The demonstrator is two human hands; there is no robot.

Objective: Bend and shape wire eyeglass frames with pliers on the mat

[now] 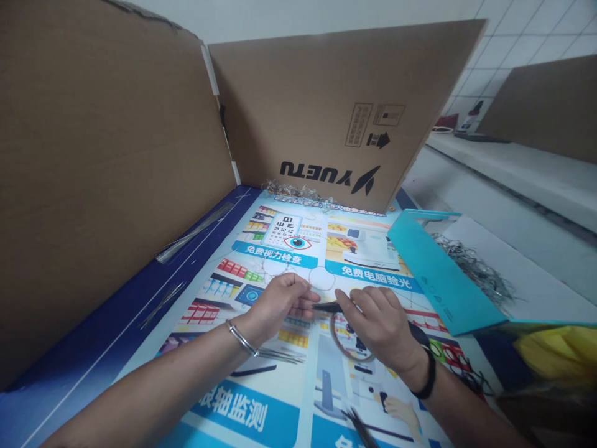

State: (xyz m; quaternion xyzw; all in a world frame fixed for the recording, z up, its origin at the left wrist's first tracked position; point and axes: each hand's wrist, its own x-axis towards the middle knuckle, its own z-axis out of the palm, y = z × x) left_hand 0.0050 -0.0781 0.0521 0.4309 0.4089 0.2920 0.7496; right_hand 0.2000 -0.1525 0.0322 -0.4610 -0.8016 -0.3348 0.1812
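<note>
My left hand [291,298] has its thumb and index finger pinched together, on what looks like a thin wire bent into a loop [321,278] just beyond the fingertips. My right hand [382,320] is closed round dark-jawed pliers [328,307], their tip touching or very near my left fingers. Under the right hand lies a round ring-shaped coil [336,339], partly covered. Several straight thin wires [280,356] rest on the printed sheet beside my left wrist. Another dark pointed tool [358,427] lies at the bottom edge.
Cardboard walls [326,112] stand at the back and left. At the right, a turquoise box [438,280] holds tangled wire pieces [476,267]. Clear scraps [298,190] lie along the back wall. More wires [163,303] lie at left; dark loops [466,367] and yellow plastic [559,354] at right.
</note>
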